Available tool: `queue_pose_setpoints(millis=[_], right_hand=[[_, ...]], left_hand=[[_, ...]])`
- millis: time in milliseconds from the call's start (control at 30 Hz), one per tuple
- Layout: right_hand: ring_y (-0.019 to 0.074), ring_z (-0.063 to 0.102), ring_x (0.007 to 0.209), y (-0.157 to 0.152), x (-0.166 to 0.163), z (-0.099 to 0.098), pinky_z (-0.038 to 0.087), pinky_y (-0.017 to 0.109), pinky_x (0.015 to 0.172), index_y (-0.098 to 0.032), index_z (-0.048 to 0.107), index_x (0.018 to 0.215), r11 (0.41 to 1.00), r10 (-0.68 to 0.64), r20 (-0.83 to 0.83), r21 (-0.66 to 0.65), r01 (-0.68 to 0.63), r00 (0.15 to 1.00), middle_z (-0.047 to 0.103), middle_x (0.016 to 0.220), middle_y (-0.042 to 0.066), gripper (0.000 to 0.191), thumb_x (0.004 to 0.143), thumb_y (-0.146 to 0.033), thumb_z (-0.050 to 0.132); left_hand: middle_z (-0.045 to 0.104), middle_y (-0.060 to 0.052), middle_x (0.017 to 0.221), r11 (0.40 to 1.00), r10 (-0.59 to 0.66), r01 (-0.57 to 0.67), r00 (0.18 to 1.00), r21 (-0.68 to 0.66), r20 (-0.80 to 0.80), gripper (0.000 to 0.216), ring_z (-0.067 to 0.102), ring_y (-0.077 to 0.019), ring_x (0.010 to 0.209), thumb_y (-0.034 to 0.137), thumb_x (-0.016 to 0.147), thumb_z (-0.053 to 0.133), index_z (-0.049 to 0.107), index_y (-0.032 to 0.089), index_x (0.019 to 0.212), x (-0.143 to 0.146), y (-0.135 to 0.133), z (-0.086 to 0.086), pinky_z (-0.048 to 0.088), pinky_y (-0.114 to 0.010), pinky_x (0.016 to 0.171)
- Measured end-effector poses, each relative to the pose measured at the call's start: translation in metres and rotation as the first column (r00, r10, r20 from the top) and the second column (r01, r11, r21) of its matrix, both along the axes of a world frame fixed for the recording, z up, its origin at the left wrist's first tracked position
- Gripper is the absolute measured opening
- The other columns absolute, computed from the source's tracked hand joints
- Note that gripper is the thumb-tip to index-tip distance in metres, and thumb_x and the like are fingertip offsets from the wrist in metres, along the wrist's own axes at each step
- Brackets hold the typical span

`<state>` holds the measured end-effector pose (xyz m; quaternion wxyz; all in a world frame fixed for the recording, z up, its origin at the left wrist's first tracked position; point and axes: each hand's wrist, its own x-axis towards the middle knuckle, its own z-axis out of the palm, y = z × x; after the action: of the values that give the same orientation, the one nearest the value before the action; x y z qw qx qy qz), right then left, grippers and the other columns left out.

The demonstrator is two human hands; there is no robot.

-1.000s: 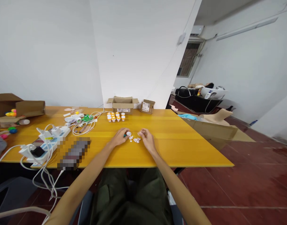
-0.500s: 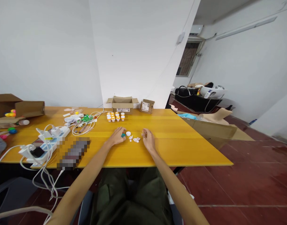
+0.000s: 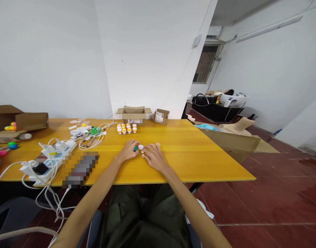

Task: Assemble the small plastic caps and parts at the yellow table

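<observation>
Near the front edge of the table (image 3: 214, 162), the left hand (image 3: 127, 152) rests with its fingers loosely together, the tips touching one teal piece (image 3: 135, 148). One white cap (image 3: 140, 147) lies just beside it. The right hand (image 3: 153, 157), fingers spread flat, covers most of the small white discs (image 3: 142, 152), so they cannot be counted. At the far edge stand two cardboard boxes, a larger box (image 3: 134, 114) and a smaller box (image 3: 161, 116), behind clustered orange-capped vials (image 3: 126, 128).

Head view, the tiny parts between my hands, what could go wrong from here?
1. Your right hand lies flat just beside the white cap and teal piece; a sweep might scatter such light parts across the smooth table.
2. Your left hand is right by the teal piece and could nudge it into the cap.
</observation>
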<state>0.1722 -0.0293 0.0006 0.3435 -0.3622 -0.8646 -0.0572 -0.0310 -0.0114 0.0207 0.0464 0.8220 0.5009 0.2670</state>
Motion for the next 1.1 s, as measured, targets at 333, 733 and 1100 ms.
queue_pose_setpoints(millis=[333,733,1100], right_hand=[[0.0257,0.054,0.106,0.008,0.001,-0.009,0.037,0.041,0.092,-0.026,0.072,0.100,0.986,-0.168,0.029,0.004,0.168,0.985,0.069,0.110,0.009,0.020,0.095,-0.023,0.053],[0.0276,0.053,0.111,0.012,0.005,-0.008,0.039,0.043,0.091,-0.024,0.069,0.105,0.947,-0.312,-0.283,-0.015,0.321,0.907,0.066,0.119,0.012,0.031,0.094,-0.018,0.041],[0.0217,0.059,0.083,0.004,0.009,0.000,0.046,0.033,0.076,-0.022,0.063,0.083,0.939,-0.345,-0.409,-0.147,0.312,0.845,0.065,0.090,0.008,0.022,0.092,-0.023,0.044]], left_hand=[[0.061,-0.005,0.098,0.998,-0.048,0.049,0.999,0.027,-0.024,0.020,0.058,-0.0231,0.101,0.030,0.091,0.054,0.064,0.022,0.106,0.000,0.004,-0.004,0.046,-0.039,0.095],[0.065,-0.007,0.103,0.983,0.159,-0.164,0.985,-0.078,-0.069,0.028,0.061,-0.0251,0.102,0.019,0.079,0.058,0.063,0.022,0.106,-0.003,-0.003,0.005,0.047,-0.037,0.093],[0.061,-0.004,0.090,0.996,0.073,-0.075,0.997,0.043,0.033,0.012,0.061,-0.0202,0.085,0.019,0.079,0.054,0.061,0.022,0.088,0.006,-0.011,0.015,0.050,-0.033,0.082]])
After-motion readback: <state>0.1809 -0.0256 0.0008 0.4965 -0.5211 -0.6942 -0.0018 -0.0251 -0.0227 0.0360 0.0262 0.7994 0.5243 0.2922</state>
